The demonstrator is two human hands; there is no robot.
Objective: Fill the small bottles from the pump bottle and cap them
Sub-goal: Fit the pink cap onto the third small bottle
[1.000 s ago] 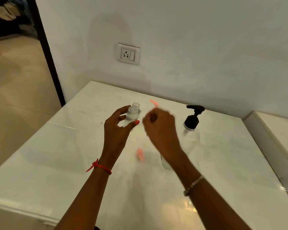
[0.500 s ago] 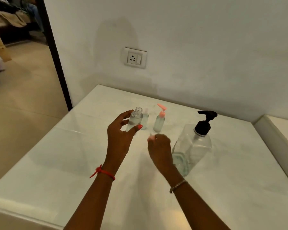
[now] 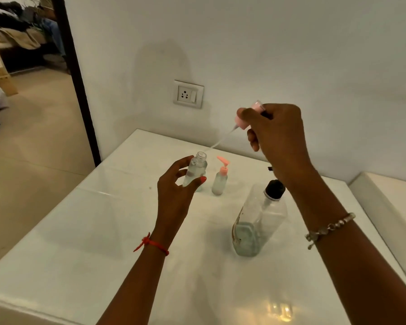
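Pink cap (image 3: 243,120) pinched in my R hand (image 3: 281,137), its tube (image 3: 220,141) tip just by mouth of bottle (image 3: 195,171) that L hand (image 3: 174,198) grips above table (image 3: 103,231). Risk: bendy tube misses neck, knocks bottle, spills.

Left hand (image 3: 176,191) up, thumb and fingers curled round a bottle (image 3: 195,168), holding it upright. Right hand (image 3: 278,137) raised at its two o'clock, fingertips pinching a cap (image 3: 241,121). Left forearm (image 3: 136,277) reaches in from six o'clock, right forearm (image 3: 361,254) from four.
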